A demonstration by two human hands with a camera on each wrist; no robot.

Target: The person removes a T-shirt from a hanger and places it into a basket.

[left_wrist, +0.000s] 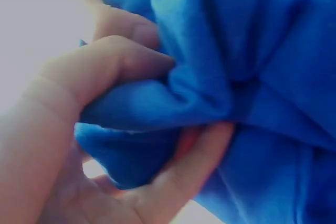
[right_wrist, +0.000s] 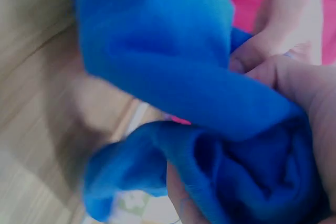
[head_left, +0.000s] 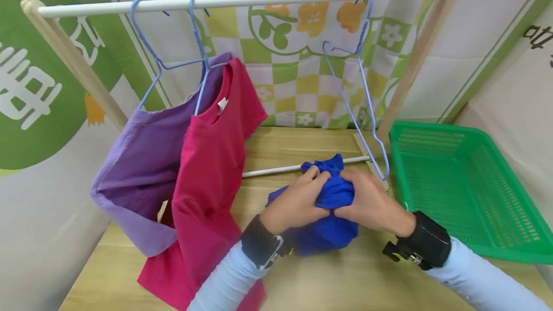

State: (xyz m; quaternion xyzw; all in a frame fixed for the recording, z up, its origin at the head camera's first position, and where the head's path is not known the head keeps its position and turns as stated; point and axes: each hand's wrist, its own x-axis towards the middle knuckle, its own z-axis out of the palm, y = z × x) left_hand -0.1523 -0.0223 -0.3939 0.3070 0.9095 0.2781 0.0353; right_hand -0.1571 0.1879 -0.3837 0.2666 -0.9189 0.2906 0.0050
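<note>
A bunched blue garment (head_left: 332,234) is gathered between both hands above the table. My left hand (head_left: 298,203) grips its left side; in the left wrist view, the thumb and fingers (left_wrist: 126,59) pinch a fold of the blue cloth (left_wrist: 205,40). From the other side my right hand (head_left: 371,200) holds the garment, and the right wrist view shows rolled layers of blue cloth (right_wrist: 252,166) within its grasp. The two thumbs come close together at the front. Folds hide several fingertips and the garment's full shape.
A white rail (head_left: 259,0) on wooden posts carries a purple garment (head_left: 147,143) and a magenta T-shirt (head_left: 211,157) on blue hangers at left. A bare blue hanger (head_left: 366,91) hangs at right, above a lower white bar (head_left: 268,171). A green basket (head_left: 458,131) stands right of my hand.
</note>
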